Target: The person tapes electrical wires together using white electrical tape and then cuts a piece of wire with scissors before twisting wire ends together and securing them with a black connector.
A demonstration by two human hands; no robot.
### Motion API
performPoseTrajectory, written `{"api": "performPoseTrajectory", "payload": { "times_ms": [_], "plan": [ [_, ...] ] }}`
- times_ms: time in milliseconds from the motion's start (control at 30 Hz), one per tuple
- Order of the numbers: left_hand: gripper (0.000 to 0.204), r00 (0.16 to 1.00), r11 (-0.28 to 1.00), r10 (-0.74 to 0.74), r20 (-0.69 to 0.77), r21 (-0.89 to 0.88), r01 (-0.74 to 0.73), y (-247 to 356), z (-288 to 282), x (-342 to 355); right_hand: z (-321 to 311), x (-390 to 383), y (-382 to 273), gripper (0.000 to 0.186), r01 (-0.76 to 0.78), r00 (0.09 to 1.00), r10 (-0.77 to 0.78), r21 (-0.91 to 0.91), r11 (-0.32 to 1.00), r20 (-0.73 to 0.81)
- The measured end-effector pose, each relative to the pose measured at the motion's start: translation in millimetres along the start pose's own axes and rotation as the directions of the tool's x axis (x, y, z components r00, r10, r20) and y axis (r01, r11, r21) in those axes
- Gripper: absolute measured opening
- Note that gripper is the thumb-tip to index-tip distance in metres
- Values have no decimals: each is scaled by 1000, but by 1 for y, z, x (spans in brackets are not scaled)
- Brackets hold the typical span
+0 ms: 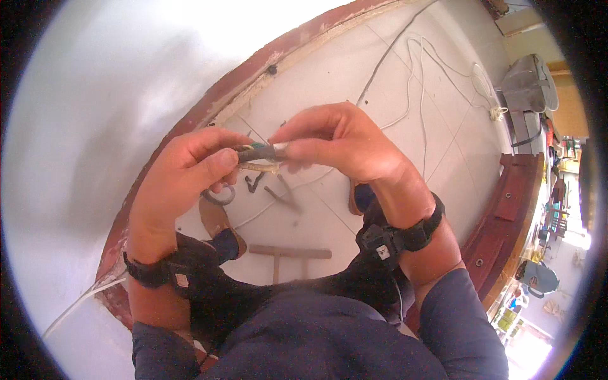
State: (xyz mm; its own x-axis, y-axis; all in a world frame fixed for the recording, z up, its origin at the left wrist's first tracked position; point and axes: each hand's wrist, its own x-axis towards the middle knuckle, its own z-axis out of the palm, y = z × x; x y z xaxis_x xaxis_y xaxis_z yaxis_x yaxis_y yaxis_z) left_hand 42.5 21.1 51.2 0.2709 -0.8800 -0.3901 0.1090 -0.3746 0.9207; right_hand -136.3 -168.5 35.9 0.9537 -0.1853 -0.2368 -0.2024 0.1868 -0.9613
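Note:
My left hand (187, 168) is closed round a dark cable (253, 154), thumb on top. Thin green and pale wires (254, 145) show beside it near my fingertips. A tan strip or cord (258, 168) runs just below the cable, also in my left hand's grip. Below those fingers hangs a grey ring (218, 196); whether it is a tool's handle or a loop of cable, I cannot tell. My right hand (345, 142) pinches the cable's right end between thumb and fingers, where a small whitish piece shows.
Dark bits (254, 183) and a grey strip (282, 195) lie on the tiled floor below my hands. A T-shaped wooden piece (291, 252) is between my feet. White cord (421, 82) loops across the floor. A red-brown ledge (247, 79) borders the white wall; a red wooden piece (510, 212) stands right.

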Motion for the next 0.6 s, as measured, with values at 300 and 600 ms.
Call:
{"api": "performPoseTrajectory", "payload": {
  "times_ms": [300, 600],
  "plan": [
    [24, 990, 988, 121, 69, 84, -127, -3, -1, 1, 2, -4, -4, 18, -15, 997, 16, -8, 1000, 70],
    [17, 974, 948, 223, 43, 224, -227, -6, 4, 5, 0, -4, 1, 29, 55, 997, -48, -96, 994, 67]
  ]
}}
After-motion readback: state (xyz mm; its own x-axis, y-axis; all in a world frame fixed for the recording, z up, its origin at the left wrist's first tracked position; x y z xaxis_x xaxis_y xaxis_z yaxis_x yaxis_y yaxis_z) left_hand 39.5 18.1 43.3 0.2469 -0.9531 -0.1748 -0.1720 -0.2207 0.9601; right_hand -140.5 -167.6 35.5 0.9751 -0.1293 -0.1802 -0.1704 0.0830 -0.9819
